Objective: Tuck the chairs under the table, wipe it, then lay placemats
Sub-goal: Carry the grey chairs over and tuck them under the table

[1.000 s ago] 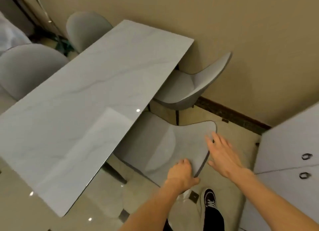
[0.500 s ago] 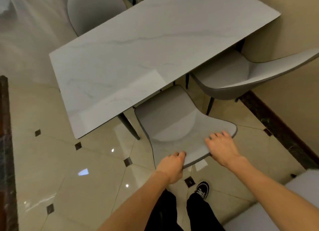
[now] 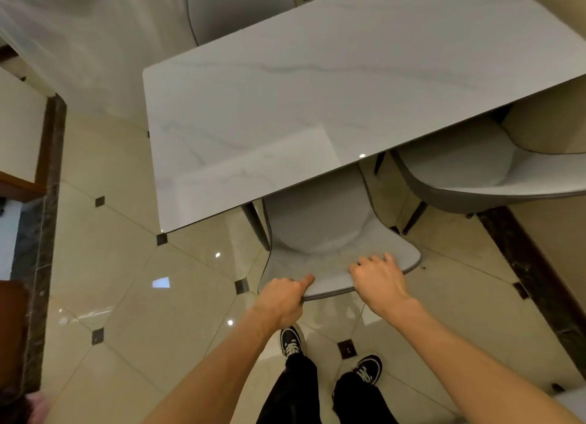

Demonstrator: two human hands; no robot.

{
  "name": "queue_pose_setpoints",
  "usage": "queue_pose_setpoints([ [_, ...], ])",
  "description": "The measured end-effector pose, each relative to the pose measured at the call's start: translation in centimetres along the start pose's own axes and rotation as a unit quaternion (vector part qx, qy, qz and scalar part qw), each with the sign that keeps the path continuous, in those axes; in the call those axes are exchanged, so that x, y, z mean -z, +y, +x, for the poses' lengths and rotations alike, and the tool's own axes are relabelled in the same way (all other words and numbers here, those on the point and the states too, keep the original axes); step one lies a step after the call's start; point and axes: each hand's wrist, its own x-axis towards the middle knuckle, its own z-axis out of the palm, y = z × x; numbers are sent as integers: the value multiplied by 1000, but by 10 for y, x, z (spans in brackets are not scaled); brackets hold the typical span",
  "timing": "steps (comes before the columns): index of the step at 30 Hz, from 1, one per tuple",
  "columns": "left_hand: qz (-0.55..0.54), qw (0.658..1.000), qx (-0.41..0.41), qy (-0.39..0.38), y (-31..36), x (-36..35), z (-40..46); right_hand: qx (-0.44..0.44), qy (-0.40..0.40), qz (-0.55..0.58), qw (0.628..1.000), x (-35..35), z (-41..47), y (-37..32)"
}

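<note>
No text, labels or numbers readable — nothing legible anywhere

The light is warm and rather dim. Small bright spots of glare sit on the glossy floor [image 3: 190, 296] and on the table [image 3: 317, 90] near its lower edge. The upper left of the frame is blurred. Straight lines bend at the edges.
</note>
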Motion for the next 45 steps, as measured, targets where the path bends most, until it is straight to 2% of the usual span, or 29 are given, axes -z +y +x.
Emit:
queue_pose_setpoints([
  [12, -78, 994, 40, 57, -43, 35, 53, 32, 20, 12, 999, 33, 82, 10],
  [18, -91, 990, 47, 101, -50, 41, 70, 80, 20, -1, 997, 43, 105, 22],
  [29, -109, 992, 34, 60, -47, 49, 82, 134, 29, 12, 990, 48, 112, 40],
  [36, -112, 990, 52, 70, -35, 51, 84, 156, 28, 2, 987, 48, 116, 51],
  [45, -114, 991, 55, 52, -32, 48, 89, 134, -5, 1, 991, 49, 114, 53],
])
